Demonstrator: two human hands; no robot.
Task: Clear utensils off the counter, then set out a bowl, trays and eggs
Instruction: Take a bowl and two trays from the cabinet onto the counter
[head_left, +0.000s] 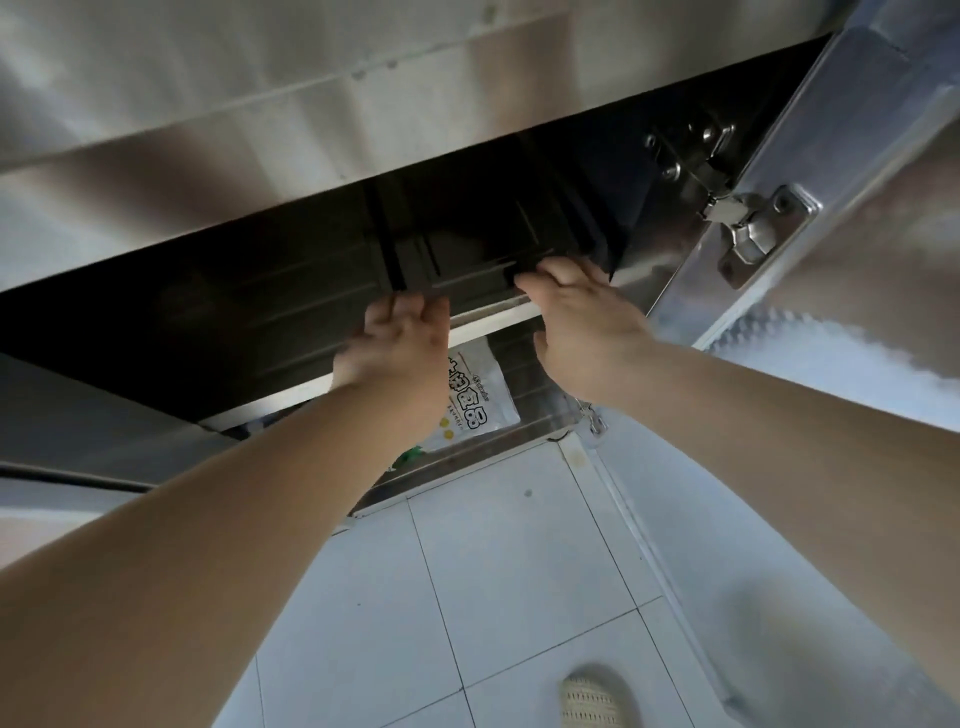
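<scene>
Both hands reach into the open steel cabinet: the left hand (397, 340) and right hand (582, 312) each curl fingers over the front edge of a dark tray (467, 249). Below them lies a white printed bag (475, 395).

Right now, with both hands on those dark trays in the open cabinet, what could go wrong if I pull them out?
1. The trays look stacked; with each hand's grip, left hand and right hand, only at the front edge, the stack may tip or slide apart.
2. The white bag on the shelf below could get dragged out.
3. The open steel door stands close by the right arm; a tray corner could strike it.
</scene>
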